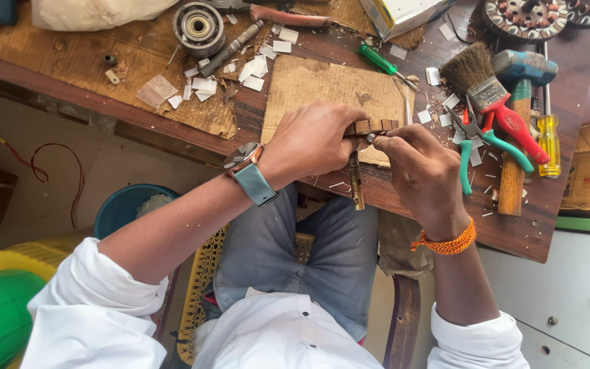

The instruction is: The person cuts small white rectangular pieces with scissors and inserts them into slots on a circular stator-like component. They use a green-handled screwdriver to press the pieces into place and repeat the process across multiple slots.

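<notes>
1. Brown ribbed part (371, 127), small and slotted like a piece of a motor core, sat at the near edge of the wooden workbench (568, 205), on the near right corner of a cardboard sheet (322, 85).
2. The left hand (312, 140) was clenched over the part's left end, fingers wrapped round it from above, pinning it in place.
3. The right hand (421, 164) met it from the right, fingertips pinched on something small and metallic at the part's end; what it was I could not tell.
4. To do this well, I judged, the left grip should keep the part flat and steady on the cardboard while the right hand worked in short, controlled strokes, so nothing slipped off the near edge.
5. A brass-coloured rod (356, 184) hung down below the hands past the bench edge; its top was hidden behind the fingers.
6. To the right lay green-handled pliers (476, 140), a red-handled brush (493, 99), a hammer (517, 137) and a yellow screwdriver (549, 133); farther off a green screwdriver (380, 60) lay among white paper scraps (250, 68).
7. Most of the part was covered by both hands, and the round bearing-like piece (199, 27) at the far edge was partly cut off.
</notes>
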